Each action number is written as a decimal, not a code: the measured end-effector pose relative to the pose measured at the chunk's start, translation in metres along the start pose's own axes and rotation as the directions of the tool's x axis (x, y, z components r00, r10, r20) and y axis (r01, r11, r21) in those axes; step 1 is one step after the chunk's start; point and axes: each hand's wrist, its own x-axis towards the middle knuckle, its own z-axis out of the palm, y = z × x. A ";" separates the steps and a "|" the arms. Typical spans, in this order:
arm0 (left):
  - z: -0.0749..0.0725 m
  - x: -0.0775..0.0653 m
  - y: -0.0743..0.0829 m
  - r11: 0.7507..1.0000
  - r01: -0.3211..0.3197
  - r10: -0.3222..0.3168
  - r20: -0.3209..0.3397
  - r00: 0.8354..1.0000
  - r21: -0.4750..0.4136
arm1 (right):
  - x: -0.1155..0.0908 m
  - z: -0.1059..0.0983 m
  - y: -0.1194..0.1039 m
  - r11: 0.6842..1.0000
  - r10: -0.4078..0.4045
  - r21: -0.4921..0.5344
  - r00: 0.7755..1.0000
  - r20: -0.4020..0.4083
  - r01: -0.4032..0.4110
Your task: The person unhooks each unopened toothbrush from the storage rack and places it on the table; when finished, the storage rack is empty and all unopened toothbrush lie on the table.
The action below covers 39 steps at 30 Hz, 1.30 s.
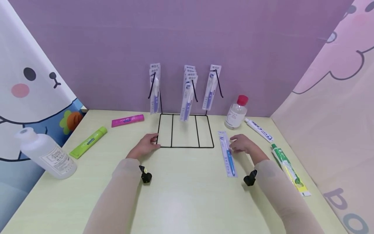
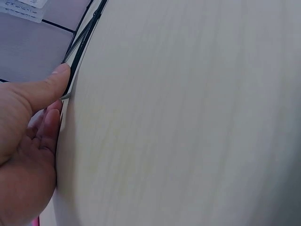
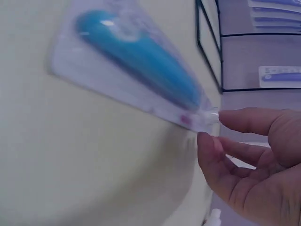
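Note:
A black wire rack (image 1: 185, 147) stands on the table, with packaged toothbrushes (image 1: 188, 97) hanging from its three hooks. At the rack's left front corner, my left hand (image 1: 146, 144) grips the base wire; the left wrist view shows the thumb (image 2: 59, 80) against the wire and the fingers below. A packaged blue toothbrush (image 1: 228, 156) lies on the table, right of the rack. Beside its right edge is my right hand (image 1: 242, 144). In the right wrist view a gap separates the thumb and the bent index finger, close to the package (image 3: 141, 61).
On the left are a white bottle (image 1: 55, 157), a green tube (image 1: 88, 143) and a pink tube (image 1: 127, 120). A red-capped clear bottle (image 1: 236, 113), a white tube (image 1: 259, 130) and a green-yellow toothpaste tube (image 1: 290, 170) lie or stand on the right. A purple wall (image 1: 117, 58) closes the back.

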 end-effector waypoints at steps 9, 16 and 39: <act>0.002 0.002 -0.003 1.000 -0.013 0.013 -0.014 1.000 0.007 | 0.026 -0.017 -0.076 0.917 -0.360 0.058 0.880 -0.311 0.395; 0.002 0.001 -0.003 1.000 0.011 -0.011 -0.016 1.000 -0.014 | 0.056 -0.025 -0.133 0.814 -0.446 0.051 0.679 -0.583 0.578; 0.004 -0.004 0.001 1.000 0.021 -0.022 -0.037 0.999 -0.021 | 0.078 -0.015 -0.170 0.776 -0.434 0.030 0.568 -0.699 0.630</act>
